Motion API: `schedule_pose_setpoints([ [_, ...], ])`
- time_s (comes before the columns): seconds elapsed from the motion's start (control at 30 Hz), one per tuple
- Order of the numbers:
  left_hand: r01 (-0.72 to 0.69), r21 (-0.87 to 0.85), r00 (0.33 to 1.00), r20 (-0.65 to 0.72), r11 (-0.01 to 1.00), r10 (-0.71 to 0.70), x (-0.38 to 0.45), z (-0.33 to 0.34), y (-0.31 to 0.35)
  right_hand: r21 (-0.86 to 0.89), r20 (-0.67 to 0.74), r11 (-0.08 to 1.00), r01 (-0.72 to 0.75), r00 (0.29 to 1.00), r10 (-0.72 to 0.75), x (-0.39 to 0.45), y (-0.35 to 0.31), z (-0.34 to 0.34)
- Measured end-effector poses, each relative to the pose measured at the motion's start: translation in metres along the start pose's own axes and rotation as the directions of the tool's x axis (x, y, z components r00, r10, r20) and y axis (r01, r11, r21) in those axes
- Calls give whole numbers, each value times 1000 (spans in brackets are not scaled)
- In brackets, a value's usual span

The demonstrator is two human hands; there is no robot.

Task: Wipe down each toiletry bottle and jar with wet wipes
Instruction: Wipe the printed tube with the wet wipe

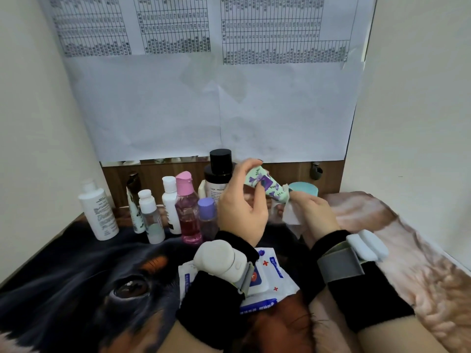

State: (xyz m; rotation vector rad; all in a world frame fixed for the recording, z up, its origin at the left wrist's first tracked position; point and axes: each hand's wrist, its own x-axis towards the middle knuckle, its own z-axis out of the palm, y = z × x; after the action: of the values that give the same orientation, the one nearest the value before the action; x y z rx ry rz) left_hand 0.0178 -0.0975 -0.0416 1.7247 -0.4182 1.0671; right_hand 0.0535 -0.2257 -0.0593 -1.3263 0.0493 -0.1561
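Tube (265,186), soft, mint with purple flowers, is being pinched by the left hand (242,207) above the dog-print cloth (76,289); the right hand (314,212) is gripping a crumpled wet wipe (290,212) against its lower end. Seven plastic bottles (187,207) are standing far left; one flat wipes pack (265,278) is lying near.

Dog-print cloth (76,289), printed wall sheets (219,110)
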Motion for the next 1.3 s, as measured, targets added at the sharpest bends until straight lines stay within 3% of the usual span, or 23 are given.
schedule_pose_setpoints([
  [0.1,-78,60,996,53,995,75,-2,2,0,32,26,986,-164,986,163,6,1,-5],
  [0.27,-168,144,986,25,975,166,-3,4,-1,159,12,961,-226,974,227,11,8,-6],
  [0.4,-209,213,977,12,954,212,-2,3,0,118,58,959,-258,966,253,4,3,-3],
  [0.47,-193,225,980,-8,955,200,-1,1,0,20,-64,986,-167,984,168,3,2,-4],
  [0.5,-186,229,981,-18,955,195,0,0,0,-86,-139,994,-67,989,54,3,2,-6],
  [0.57,-177,244,982,-22,953,188,2,-3,1,-272,-236,954,123,953,-190,1,-5,-9],
  [0.63,-180,293,983,13,939,185,3,-4,1,-325,-291,920,219,902,-318,0,-8,-12],
  [0.73,-174,435,984,107,884,141,3,-3,0,-259,-412,939,227,853,-320,8,-7,-17],
  [0.83,-161,558,972,232,814,33,0,0,-2,-173,-462,964,200,849,-258,14,-5,-20],
  [1.0,-189,664,872,451,723,-187,-5,6,6,-215,-468,961,175,845,-259,13,-6,-22],
  [1.13,-195,674,842,487,712,-230,-8,9,8,-263,-386,941,211,871,-304,14,-3,-22],
  [1.3,-175,675,839,483,717,-249,-11,9,8,-459,-203,863,214,920,-336,19,7,-21],
])
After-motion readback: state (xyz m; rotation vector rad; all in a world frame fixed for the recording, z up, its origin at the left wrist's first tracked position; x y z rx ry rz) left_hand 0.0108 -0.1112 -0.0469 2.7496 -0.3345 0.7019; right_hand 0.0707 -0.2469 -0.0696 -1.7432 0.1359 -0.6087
